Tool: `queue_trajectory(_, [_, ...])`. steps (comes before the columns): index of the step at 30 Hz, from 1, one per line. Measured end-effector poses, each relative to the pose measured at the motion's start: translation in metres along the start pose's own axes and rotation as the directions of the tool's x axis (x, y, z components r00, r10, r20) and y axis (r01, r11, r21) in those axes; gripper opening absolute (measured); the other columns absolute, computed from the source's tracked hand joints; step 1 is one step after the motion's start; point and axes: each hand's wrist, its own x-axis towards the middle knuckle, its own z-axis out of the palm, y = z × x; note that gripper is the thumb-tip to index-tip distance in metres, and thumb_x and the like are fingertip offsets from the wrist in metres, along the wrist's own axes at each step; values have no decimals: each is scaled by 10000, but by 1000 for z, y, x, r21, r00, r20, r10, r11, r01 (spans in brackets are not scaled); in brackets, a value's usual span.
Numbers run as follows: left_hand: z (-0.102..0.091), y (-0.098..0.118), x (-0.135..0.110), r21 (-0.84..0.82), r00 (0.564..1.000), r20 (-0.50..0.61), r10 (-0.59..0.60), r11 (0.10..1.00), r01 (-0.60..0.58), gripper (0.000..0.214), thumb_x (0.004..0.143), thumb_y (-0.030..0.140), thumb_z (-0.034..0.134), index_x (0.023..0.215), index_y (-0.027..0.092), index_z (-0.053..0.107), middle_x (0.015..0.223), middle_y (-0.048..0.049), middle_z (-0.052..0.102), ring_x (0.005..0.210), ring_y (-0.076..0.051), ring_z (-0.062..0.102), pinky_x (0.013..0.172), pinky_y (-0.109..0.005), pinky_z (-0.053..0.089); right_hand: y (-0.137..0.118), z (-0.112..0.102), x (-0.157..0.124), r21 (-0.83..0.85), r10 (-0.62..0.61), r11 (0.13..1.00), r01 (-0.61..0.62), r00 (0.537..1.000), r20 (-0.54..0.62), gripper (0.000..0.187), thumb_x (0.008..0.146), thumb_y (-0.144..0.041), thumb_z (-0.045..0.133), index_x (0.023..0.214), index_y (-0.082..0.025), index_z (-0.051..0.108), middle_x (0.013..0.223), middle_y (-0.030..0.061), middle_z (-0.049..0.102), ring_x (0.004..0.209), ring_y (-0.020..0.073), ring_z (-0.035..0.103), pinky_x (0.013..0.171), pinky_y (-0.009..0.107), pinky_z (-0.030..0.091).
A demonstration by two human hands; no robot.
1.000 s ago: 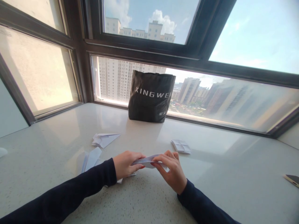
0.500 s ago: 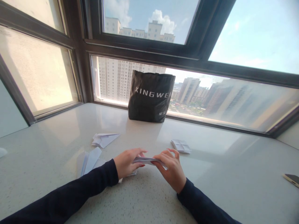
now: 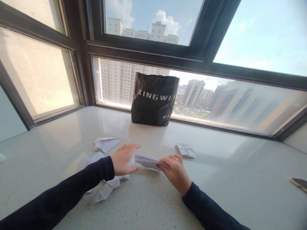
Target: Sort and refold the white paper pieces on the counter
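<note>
A folded stack of white paper is pinched at its right end between the thumb and fingers of my right hand. Its left end sticks out free above the counter, the layers slightly fanned. Just left of that end, my left hand is spread, thumb apart from the fingers, and holds nothing. Under and beside my left wrist lie folded white paper pieces, partly hidden by the sleeve. Beyond them rests a pointed folded paper.
A small folded paper stack lies right of my right hand. At the back, a black bag stands on the speckled white counter against the window. A phone-like object is at the right edge.
My left hand has let go of the folded paper stack and moved left, its fingers opening. The stack's free end now tilts up, still in my right hand.
</note>
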Motion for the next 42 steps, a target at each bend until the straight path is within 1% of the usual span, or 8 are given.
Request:
queue_trajectory(3, [10, 13, 2, 42, 991, -21, 131, 991, -130, 457, 782, 346, 478, 1190, 181, 351, 1154, -91, 477, 998, -242, 436, 846, -397, 338, -4, -1, 0, -4, -36, 999, 36, 999, 4, 97, 792, -263, 539, 737, -216, 603, 638, -19, 632, 635, 147, 526, 772, 338, 240])
queue_trajectory(8, [29, 16, 5, 202, 982, 105, 159, 963, -178, 233, 864, 200, 332, 1046, 155, 470, 905, -83, 553, 803, -215, 497, 709, -363, 397, -5, 0, -1, 11, -71, 997, 70, 997, 42, 91, 798, -244, 532, 746, -208, 597, 656, -19, 635, 644, 140, 524, 787, 331, 237])
queue_trajectory(17, [32, 13, 7, 160, 971, 120, 204, 962, -222, 142, 848, 101, 366, 879, 139, 499, 769, -38, 533, 718, -158, 501, 664, -267, 410, -4, 0, 0, 30, -32, 999, 31, 998, 47, 99, 794, -289, 534, 788, -216, 602, 694, -8, 646, 652, 148, 547, 748, 323, 271])
queue_trajectory(26, [29, 15, 5, 171, 974, 114, 198, 961, -216, 130, 839, 77, 374, 835, 141, 487, 740, -25, 529, 691, -146, 500, 661, -259, 407, -2, 2, 0, 58, -1, 998, -1, 1000, 26, 133, 787, -315, 537, 746, -216, 616, 643, -6, 639, 629, 148, 545, 722, 322, 295])
queue_trajectory(29, [31, 14, 5, 180, 975, 113, 191, 961, -209, 128, 837, 74, 370, 837, 138, 480, 755, -34, 534, 704, -153, 501, 669, -268, 404, -3, 2, 1, 103, 54, 993, -60, 996, 64, 125, 776, -299, 548, 728, -206, 617, 641, 3, 634, 638, 161, 540, 748, 357, 291])
queue_trajectory(32, [33, 11, 7, 175, 973, 122, 194, 961, -213, 125, 829, 71, 381, 798, 151, 471, 732, -24, 529, 679, -148, 498, 642, -255, 403, -2, 1, 3, 266, 168, 942, -204, 974, 152, 129, 735, -318, 578, 747, -195, 618, 699, 21, 644, 694, 183, 547, 756, 369, 319])
queue_trajectory(37, [38, 10, 8, 149, 969, 110, 221, 960, -236, 127, 824, 70, 380, 793, 152, 471, 725, -24, 533, 670, -145, 504, 622, -248, 407, 6, -2, -1, 419, 273, 823, -383, 914, 300, 233, 707, -380, 562, 758, -155, 593, 665, 13, 637, 586, 142, 553, 530, 243, 402])
queue_trajectory(42, [34, 17, 3, 108, 956, -5, 294, 950, -292, 210, 869, 202, 339, 1047, 151, 438, 849, -58, 546, 756, -166, 516, 687, -278, 419, 31, -24, -7, 394, 355, 771, -501, 850, 389, 318, 651, -450, 581, 695, -136, 597, 586, -1, 607, 518, 119, 523, 464, 213, 375])
